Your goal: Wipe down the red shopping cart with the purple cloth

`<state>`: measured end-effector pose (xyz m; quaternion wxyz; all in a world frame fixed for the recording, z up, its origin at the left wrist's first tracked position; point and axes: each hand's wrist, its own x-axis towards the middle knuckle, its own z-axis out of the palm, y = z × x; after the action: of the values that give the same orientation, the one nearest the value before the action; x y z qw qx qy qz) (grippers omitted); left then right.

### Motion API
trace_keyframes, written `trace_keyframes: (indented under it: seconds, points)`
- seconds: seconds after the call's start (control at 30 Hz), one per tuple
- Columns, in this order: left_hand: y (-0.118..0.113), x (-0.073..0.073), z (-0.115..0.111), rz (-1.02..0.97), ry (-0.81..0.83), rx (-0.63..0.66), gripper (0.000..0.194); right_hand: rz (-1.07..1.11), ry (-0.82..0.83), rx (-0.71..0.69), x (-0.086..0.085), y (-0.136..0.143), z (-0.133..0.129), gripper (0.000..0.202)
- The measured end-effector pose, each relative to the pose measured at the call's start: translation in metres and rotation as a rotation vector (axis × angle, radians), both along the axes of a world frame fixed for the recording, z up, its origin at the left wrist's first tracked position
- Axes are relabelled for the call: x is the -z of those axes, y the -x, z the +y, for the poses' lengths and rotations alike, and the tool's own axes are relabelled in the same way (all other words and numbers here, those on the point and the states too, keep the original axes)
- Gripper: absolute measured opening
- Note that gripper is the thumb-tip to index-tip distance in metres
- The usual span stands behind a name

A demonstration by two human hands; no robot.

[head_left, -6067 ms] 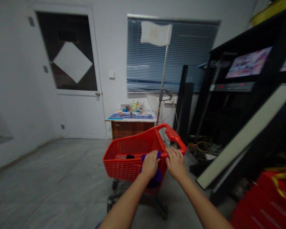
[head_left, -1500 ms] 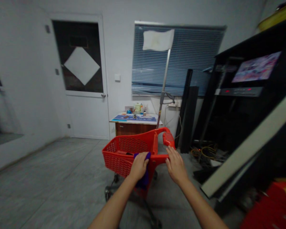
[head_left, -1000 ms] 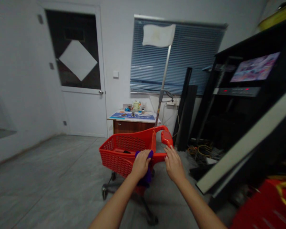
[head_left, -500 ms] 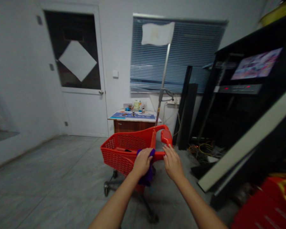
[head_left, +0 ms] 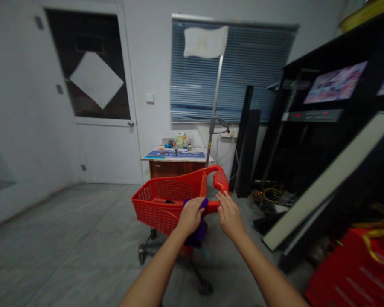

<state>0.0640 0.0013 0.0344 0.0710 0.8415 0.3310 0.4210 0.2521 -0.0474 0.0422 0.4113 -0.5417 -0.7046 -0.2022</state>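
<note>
A red plastic shopping cart (head_left: 160,213) with a perforated basket stands in front of me on dark wheeled legs. My left hand (head_left: 192,215) is closed over a purple cloth (head_left: 198,236) draped on the near side of the cart, close to its handle end. The cloth hangs down below my fingers. My right hand (head_left: 229,215) is closed round the corner of the red cart handle (head_left: 222,182), with my palm hidden from view. A small dark item (head_left: 170,201) lies inside the basket, too unclear to name.
Behind the cart is a low desk (head_left: 176,161) with small bottles and boxes. A pole with a white flag (head_left: 206,41) rises there. At right, a pale board (head_left: 326,183) leans by a dark rack, with cables and red bags (head_left: 345,264). A white door (head_left: 112,151) stands left.
My view has turned slightly to the right, so the room and cart sit a little further left in the picture. Both hands keep their places on the cloth and handle.
</note>
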Motion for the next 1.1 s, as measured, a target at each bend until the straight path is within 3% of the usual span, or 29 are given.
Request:
trace_keyframes:
  seconds: [0.13,0.37,0.5,0.63,0.73,0.9,1.1]
  points:
    - [0.008,0.002,0.003,-0.019,0.018,-0.077,0.037,0.009,-0.003,-0.001,0.0,0.004,0.001,0.043]
    - [-0.024,-0.017,-0.009,0.019,-0.006,0.008,0.036,0.013,-0.006,0.009,0.003,0.006,0.003,0.043]
    - [-0.01,-0.008,-0.004,0.003,-0.016,0.024,0.038,-0.002,0.004,0.005,0.003,0.003,0.001,0.043]
    - [0.01,0.001,0.002,-0.015,0.02,-0.053,0.039,0.006,-0.005,0.007,0.003,0.006,0.001,0.043]
    - [0.004,-0.005,0.0,0.006,0.026,-0.068,0.038,0.013,-0.02,0.011,0.004,0.009,0.003,0.044]
    - [-0.02,-0.015,-0.006,0.027,-0.023,0.02,0.038,0.005,-0.015,0.007,0.004,0.01,0.003,0.045]
    - [0.007,-0.001,0.004,-0.007,-0.014,-0.014,0.039,-0.006,-0.01,0.006,0.003,0.014,0.002,0.046]
